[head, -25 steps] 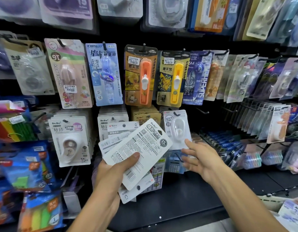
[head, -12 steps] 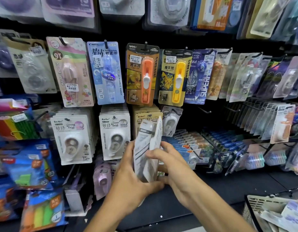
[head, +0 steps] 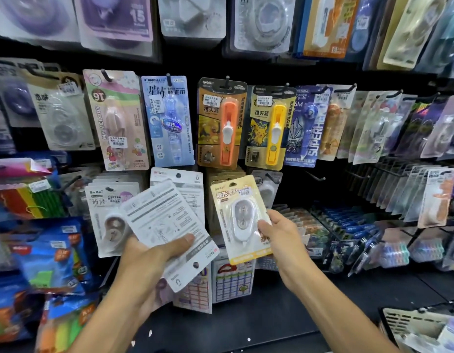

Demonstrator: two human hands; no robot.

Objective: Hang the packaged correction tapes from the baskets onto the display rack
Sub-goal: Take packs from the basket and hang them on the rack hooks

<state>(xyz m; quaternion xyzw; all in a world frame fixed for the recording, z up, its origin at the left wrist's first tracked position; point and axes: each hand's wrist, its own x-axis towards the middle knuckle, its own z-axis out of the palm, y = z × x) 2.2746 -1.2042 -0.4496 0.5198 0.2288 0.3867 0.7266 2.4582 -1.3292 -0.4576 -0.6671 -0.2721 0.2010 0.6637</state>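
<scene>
"MY MELODY" on pink pack [head: 115, 121]; "SUPERH" on blue pack [head: 308, 128]

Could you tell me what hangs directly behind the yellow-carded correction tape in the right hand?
Behind the yellow-carded correction tape a stack of tan-backed packs shows above its top edge; their fronts and hook are covered.

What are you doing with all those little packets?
A person is stocking a shop's display rack with correction tapes. The left hand holds a fanned stack of white packets, backs showing. The right hand pinches one yellow-carded correction tape, facing forward, in front of the hooks but not hung yet. A basket with more packets sits at lower right.
</scene>
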